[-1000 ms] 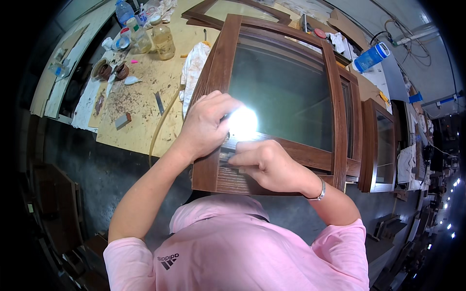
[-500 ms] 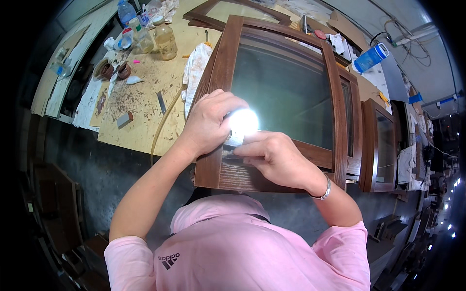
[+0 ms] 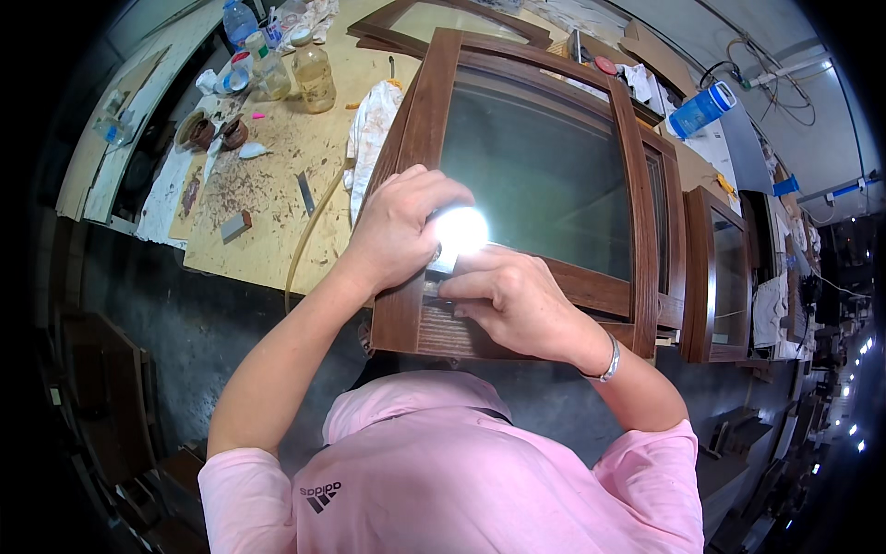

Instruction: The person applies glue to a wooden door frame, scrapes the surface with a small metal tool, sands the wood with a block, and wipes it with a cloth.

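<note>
A brown wood-framed glass door panel [image 3: 401, 319] lies before me, its near corner toward my body. Over that corner, both hands meet at a flat, straight-edged shiny piece [image 3: 444, 261]. White glare covers its upper part, so its kind cannot be made out. My left hand [image 3: 399, 222] is closed, its fingers curled round the left and upper side of the glare. My right hand [image 3: 512, 300] is closed too, coming from the right, with fingers bent at the piece's lower edge, just above the wood. Its fingertips are partly hidden. A bracelet [image 3: 609, 358] circles my right wrist.
A stained worktable [image 3: 277, 194] carries glass jars [image 3: 314, 78], a sanding block [image 3: 236, 227], a flat metal strip [image 3: 305, 194] and a white cloth [image 3: 374, 125]. A hose [image 3: 314, 222] crosses its edge. At right are another framed panel [image 3: 724, 277] and a blue bottle [image 3: 703, 109].
Both hands stay at the same corner. The shiny piece and the right fingers have shifted very slightly left; the view has moved a little.
</note>
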### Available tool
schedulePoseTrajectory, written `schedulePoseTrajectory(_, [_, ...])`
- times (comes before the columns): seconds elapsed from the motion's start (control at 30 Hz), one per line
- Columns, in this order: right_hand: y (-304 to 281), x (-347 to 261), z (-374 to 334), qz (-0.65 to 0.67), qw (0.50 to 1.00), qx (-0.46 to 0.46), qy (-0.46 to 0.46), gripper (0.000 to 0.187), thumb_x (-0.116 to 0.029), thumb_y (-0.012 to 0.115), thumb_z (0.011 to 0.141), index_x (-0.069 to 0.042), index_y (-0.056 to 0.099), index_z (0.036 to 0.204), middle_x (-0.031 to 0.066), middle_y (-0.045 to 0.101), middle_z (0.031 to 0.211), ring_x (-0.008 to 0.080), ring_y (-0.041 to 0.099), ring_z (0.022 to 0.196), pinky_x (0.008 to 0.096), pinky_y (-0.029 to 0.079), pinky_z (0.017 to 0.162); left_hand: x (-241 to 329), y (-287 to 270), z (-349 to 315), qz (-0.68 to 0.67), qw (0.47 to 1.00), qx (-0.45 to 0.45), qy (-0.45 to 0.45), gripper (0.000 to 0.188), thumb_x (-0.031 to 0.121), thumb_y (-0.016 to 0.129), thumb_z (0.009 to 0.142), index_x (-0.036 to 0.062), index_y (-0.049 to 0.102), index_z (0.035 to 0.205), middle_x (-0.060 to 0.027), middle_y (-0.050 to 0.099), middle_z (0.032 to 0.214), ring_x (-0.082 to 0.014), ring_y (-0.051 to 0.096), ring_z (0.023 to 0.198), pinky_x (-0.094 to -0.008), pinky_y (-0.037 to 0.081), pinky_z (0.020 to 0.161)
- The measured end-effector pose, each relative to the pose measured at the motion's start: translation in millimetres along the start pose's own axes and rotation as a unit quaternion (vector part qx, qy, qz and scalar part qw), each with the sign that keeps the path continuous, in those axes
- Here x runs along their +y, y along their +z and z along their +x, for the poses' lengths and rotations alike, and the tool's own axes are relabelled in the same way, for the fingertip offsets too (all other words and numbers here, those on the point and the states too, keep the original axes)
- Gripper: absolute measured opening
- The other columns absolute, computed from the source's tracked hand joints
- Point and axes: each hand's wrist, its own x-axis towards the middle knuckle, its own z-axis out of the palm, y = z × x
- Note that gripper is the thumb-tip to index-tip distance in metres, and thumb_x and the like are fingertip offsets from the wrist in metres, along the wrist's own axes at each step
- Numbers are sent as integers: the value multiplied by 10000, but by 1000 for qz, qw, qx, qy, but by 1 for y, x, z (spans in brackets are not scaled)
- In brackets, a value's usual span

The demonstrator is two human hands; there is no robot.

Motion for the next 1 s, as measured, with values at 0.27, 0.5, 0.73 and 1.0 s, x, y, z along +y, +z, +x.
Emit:
schedulePoseTrajectory(0.27, [1, -2, 3, -36, 999, 0, -30, 178, 10, 705, 752, -69, 747, 905, 58, 609, 810, 279, 610, 814, 409, 476, 643, -1, 0, 0, -6, 1000, 4, -2, 112, 2, 678, 876, 24, 700, 984, -96, 701, 906, -284, 641, 881, -383, 510, 796])
schedulePoseTrajectory(0.5, [2, -2, 1, -45, 998, 5, -44, 176, 12, 700, 751, -72, 749, 897, 44, 608, 800, 260, 595, 782, 394, 486, 637, 1, 0, 1, -13, 1000, 2, -8, 115, 1, 675, 878, 29, 702, 986, -93, 700, 906, -280, 636, 879, -382, 508, 796])
schedulePoseTrajectory(0.73, [7, 2, -3, 5, 1000, 24, 3, 183, 13, 660, 775, -69, 763, 902, 54, 628, 843, 287, 620, 821, 420, 512, 674, 1, -1, 1, -8, 1000, 1, -10, 116, 5, 672, 877, 30, 702, 986, -96, 699, 907, -284, 631, 883, -388, 506, 800])
schedulePoseTrajectory(1.0, [9, -7, -6, -30, 998, 42, 46, 168, 29, 697, 780, -50, 747, 919, 65, 631, 840, 281, 596, 802, 407, 496, 687, 1, 0, 0, -6, 1000, 3, -6, 124, 0, 673, 873, 31, 704, 989, -95, 700, 905, -286, 631, 882, -389, 505, 799])
